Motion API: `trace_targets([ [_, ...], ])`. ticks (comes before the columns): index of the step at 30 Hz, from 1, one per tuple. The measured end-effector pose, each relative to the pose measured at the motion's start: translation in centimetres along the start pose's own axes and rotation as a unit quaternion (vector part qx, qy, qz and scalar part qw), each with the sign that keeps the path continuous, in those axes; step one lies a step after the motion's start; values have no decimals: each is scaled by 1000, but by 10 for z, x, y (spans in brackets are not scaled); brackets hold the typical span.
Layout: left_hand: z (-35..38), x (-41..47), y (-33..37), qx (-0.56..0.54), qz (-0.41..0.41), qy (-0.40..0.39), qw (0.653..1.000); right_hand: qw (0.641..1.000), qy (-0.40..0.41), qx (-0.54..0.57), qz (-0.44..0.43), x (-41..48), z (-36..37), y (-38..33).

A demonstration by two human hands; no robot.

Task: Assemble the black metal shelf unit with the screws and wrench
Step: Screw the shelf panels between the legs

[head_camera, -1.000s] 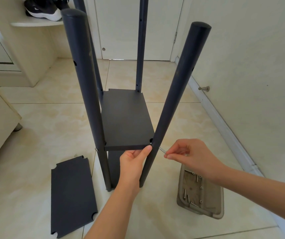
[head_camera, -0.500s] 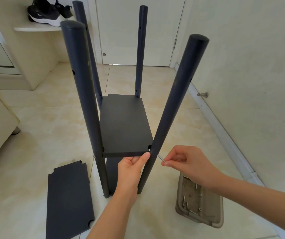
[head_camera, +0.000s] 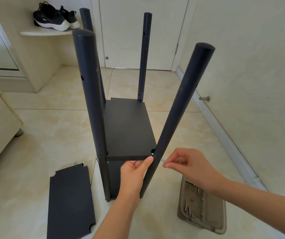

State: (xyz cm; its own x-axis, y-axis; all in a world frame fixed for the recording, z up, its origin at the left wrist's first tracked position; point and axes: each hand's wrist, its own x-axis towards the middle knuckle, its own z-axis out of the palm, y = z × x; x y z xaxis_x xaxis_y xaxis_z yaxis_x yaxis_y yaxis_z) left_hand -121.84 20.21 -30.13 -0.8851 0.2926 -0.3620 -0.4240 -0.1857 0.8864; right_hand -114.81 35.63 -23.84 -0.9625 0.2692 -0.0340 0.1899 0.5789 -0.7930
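The shelf unit (head_camera: pixel 129 135) stood upright on the tiled floor (head_camera: pixel 52 131), its four dark posts rising around one shelf board (head_camera: pixel 128 128) fitted low between them. The near left post (head_camera: pixel 91 94) had a screw head showing at the board's corner, and the near right post (head_camera: pixel 178 107) leaned outward at the top.

The left hand (head_camera: pixel 134 171) gripped the shelf board at its front right corner. Its thumb lay along the front edge just beside the near right post, and its fingers (head_camera: pixel 129 167) curled beneath the board.

The right hand (head_camera: pixel 188 164) was on the other side of that post. Its fingers were closed together on a screw (head_camera: pixel 162 160), pinching the head end, with the shaft pointing into the post at the height of the board.

A loose panel (head_camera: pixel 69 202) with notched corners lay flat on the floor to the left of the unit. To the right, near the wall, a shallow grey tray (head_camera: pixel 214 213) held spare screws (head_camera: pixel 188 211). A pair of black shoes (head_camera: pixel 52 18) sat on a ledge (head_camera: pixel 34 33) at the far left, beside a closed white door (head_camera: pixel 129 40).
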Motion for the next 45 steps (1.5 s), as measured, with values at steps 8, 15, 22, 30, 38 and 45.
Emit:
trace_targets([
  [8, -2, -4, 1, -14, -3, -14, 1000, 1000, -9, 6, 10, 3, 1, 0],
  [15, 0, -4, 2, -26, -11, -13, 1000, 1000, 1, -5, 11, 7, 3, 1],
  [22, -1, -3, 1, -33, -10, -20, 999, 1000, 6, -3, 6, 8, 5, -1],
  [30, -1, -3, 1, -22, -13, -12, 1000, 998, 17, -53, -4, 10, 4, -2],
  [38, -1, -4, 2, -17, -1, -17, 1000, 998, 8, -67, -21, 9, 3, -5],
  [45, -1, -3, 1, 7, 19, -4, 1000, 992, -41, -113, -44, 11, 4, -5],
])
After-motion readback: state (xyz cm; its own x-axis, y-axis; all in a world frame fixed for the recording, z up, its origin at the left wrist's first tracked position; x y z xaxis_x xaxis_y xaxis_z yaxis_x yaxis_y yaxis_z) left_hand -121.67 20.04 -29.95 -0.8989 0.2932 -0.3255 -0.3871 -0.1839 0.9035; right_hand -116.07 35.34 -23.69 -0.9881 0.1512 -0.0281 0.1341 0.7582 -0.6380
